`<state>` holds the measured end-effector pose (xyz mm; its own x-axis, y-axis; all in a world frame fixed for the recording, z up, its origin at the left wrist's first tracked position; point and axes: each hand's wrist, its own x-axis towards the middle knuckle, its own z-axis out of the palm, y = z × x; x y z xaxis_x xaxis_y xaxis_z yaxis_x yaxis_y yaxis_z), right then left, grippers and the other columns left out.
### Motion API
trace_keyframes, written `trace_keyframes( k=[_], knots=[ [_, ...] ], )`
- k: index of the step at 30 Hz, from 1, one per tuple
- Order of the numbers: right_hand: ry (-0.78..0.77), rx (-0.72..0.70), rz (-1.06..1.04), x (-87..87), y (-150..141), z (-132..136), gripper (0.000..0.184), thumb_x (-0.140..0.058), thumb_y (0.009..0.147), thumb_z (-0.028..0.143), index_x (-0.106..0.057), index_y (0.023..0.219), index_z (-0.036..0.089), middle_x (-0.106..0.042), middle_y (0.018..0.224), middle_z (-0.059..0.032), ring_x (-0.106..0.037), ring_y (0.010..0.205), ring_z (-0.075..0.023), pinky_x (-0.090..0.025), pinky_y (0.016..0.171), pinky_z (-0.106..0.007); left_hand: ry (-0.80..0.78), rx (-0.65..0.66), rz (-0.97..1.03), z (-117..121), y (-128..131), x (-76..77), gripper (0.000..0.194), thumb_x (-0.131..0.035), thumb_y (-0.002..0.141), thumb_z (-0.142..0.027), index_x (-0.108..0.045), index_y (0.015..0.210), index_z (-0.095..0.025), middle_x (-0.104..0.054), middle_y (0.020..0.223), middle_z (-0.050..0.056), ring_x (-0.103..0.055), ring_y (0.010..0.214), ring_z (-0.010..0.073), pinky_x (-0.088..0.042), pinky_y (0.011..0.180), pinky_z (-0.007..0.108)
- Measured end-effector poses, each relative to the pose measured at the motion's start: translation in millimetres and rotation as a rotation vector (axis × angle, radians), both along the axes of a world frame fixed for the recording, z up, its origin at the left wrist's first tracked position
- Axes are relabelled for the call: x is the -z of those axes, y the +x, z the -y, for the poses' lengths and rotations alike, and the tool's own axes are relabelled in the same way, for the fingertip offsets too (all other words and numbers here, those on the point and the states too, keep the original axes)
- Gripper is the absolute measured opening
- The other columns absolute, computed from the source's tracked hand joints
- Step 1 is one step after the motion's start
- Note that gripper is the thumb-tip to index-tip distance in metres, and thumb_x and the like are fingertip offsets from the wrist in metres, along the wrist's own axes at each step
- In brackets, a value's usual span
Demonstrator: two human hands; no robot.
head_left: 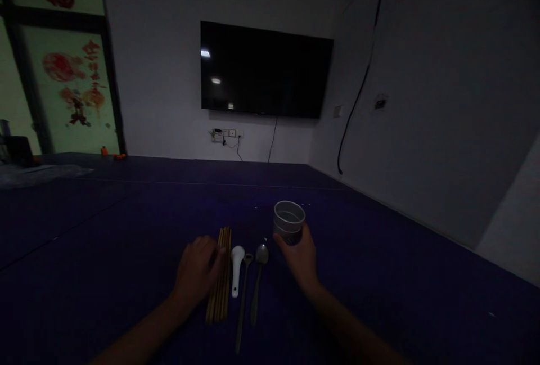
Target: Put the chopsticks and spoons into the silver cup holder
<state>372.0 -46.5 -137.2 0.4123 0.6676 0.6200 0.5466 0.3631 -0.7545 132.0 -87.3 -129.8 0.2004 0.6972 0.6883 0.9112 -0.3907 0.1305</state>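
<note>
one wall tv (pixel 265 70) beyond a purple surface (pixel 379 264); right hand (pixel 302 255) clasps cup (pixel 289 220); left hand (pixel 196 268) half-curled over chopsticks (pixel 221 294), grip unclear.

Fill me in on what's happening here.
A person's right grip holds a grey cup; whether it touches the dark purple surface is hard to tell. The left grip is at a row of chopsticks, though contact is unclear. A white spoon, a thin long-handled utensil and a metal spoon lie to their right.

Fingers (pixel 216 266) of the left hand (pixel 197 269) partly hide the chopsticks (pixel 221 296).
</note>
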Motion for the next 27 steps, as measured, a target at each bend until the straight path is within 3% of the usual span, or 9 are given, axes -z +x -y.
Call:
trace_keyframes(
  k=[7,15,19,21,23,25,27],
  knots=[
    [-0.133,0.004,0.043,14.1,13,-9,0.066,-0.068,0.062,0.041,-0.047,0.118,0.015,-0.059,0.112,-0.0141,-0.057,0.102,-0.0282,-0.044,0.082,-0.036,-0.381,-0.173,-0.026,-5,-5,-0.3,0.047,-0.030,0.087,-0.043,-0.060,0.063,-0.018,-0.066,0.072,0.005,-0.059,0.071,0.0184,-0.035,0.062,0.029],
    [-0.154,-0.022,0.090,16.2,9,-6,0.065,-0.064,0.068,0.042,-0.044,0.121,0.012,-0.059,0.114,-0.0168,-0.057,0.103,-0.0293,-0.045,0.082,-0.038,-0.480,-0.186,-0.059,-3,-2,-3.1,0.044,-0.033,0.086,-0.043,-0.060,0.063,-0.017,-0.066,0.072,0.005,-0.059,0.069,0.0175,-0.032,0.061,0.027],
    [-0.148,0.033,0.152,15.2,7,-4,0.086,-0.064,0.068,0.046,-0.027,0.136,0.009,-0.049,0.127,-0.0212,-0.048,0.115,-0.0320,-0.042,0.088,-0.042,-0.499,-0.191,-0.052,-3,-1,-2.3,0.043,-0.034,0.086,-0.043,-0.059,0.063,-0.017,-0.066,0.072,0.005,-0.059,0.067,0.0174,-0.031,0.060,0.027],
    [-0.084,0.135,0.195,9.8,4,0,0.101,-0.066,0.066,0.049,-0.015,0.141,0.006,-0.036,0.136,-0.0249,-0.037,0.124,-0.0350,-0.037,0.094,-0.047,-0.509,-0.187,-0.055,-4,-1,-2.0,0.044,-0.033,0.086,-0.043,-0.060,0.063,-0.017,-0.066,0.071,0.005,-0.059,0.067,0.0175,-0.031,0.061,0.027],
    [0.048,0.218,0.238,1.4,-1,8,0.102,-0.064,0.069,0.051,-0.009,0.142,0.007,-0.025,0.142,-0.0246,-0.026,0.130,-0.0352,-0.032,0.098,-0.050,-0.508,-0.191,-0.059,-6,1,-2.1,0.045,-0.032,0.087,-0.043,-0.060,0.063,-0.017,-0.066,0.070,0.006,-0.059,0.067,0.0181,-0.032,0.061,0.028],
    [0.220,0.217,0.286,-5.9,-8,19,0.084,-0.056,0.078,0.045,-0.013,0.142,0.011,-0.025,0.144,-0.0205,-0.025,0.131,-0.0312,-0.031,0.099,-0.049,-0.502,-0.198,-0.065,-8,3,-2.7,0.047,-0.030,0.087,-0.044,-0.061,0.063,-0.017,-0.066,0.069,0.007,-0.059,0.067,0.0190,-0.032,0.062,0.029],
    [0.371,0.087,0.435,-8.4,-16,30,0.056,-0.046,0.086,0.029,-0.029,0.137,0.017,-0.039,0.138,-0.0146,-0.035,0.127,-0.0257,-0.034,0.097,-0.047,-0.494,-0.204,-0.078,-11,6,-3.5,0.051,-0.028,0.088,-0.045,-0.062,0.064,-0.016,-0.066,0.068,0.007,-0.060,0.067,0.0200,-0.033,0.062,0.029]
  ],
)
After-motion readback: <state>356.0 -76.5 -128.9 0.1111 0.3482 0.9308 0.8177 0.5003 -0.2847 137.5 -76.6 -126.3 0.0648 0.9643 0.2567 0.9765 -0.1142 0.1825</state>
